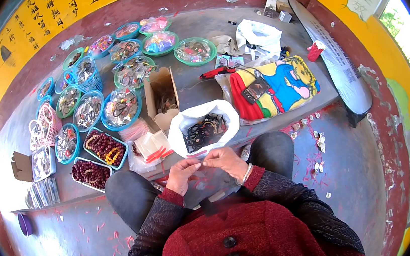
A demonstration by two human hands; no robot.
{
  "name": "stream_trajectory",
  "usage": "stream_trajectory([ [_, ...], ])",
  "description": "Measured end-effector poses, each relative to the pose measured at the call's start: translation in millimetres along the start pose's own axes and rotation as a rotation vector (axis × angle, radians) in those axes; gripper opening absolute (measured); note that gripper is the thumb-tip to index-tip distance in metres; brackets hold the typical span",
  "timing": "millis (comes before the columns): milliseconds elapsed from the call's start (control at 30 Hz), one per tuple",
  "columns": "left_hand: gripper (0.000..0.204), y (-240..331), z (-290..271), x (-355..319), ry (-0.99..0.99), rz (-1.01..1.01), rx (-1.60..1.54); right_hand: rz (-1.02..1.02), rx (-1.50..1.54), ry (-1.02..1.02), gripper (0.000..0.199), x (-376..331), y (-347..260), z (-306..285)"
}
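Both hands meet in front of a white plastic bag [178, 140], between my knees. My left hand [180, 175] is closed in a pinch, thumb and index finger pressed together. Its fingertips almost touch those of my right hand [226, 162], which is pinched too, with a light bangle on the wrist. Whatever lies between the fingers is too small to make out. Tangled dark pieces [204, 132], some looped, fill the open bag just beyond. To the left of the hands, thin red strips [156, 154] lie on flat pale packets [147, 143].
Round baskets of small packaged goods [121, 107] crowd the raised grey platform's left side. Nearer are trays of dark red bead strings [106, 148] and an open cardboard box [161, 90]. A colourful folded blanket [276, 89] lies right. Red scraps litter the floor [317, 181].
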State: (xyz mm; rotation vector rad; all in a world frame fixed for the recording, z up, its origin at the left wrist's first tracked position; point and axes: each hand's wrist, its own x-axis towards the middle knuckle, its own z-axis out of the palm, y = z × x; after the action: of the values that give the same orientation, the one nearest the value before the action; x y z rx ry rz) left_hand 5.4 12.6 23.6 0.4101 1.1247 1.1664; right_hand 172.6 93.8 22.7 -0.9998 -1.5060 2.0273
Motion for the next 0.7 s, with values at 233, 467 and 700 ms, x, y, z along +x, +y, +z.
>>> stream_trajectory([
  [233, 0.008, -2.5, -0.2, -0.7, -0.04, 0.025, 0.029, -0.03, -0.053, -0.005, 0.009, 1.4, 3.0, -0.3],
  [467, 0.009, -2.9, 0.0, -1.1, -0.027, 0.031, 0.058, -0.053, -0.098, -0.001, 0.01, 0.0, -1.1, 1.8],
  [700, 0.009, -4.5, -1.4, 1.4, 0.06, 0.074, 0.058, -0.089, -0.131, -0.006, 0.012, 3.6, 5.2, 1.9],
])
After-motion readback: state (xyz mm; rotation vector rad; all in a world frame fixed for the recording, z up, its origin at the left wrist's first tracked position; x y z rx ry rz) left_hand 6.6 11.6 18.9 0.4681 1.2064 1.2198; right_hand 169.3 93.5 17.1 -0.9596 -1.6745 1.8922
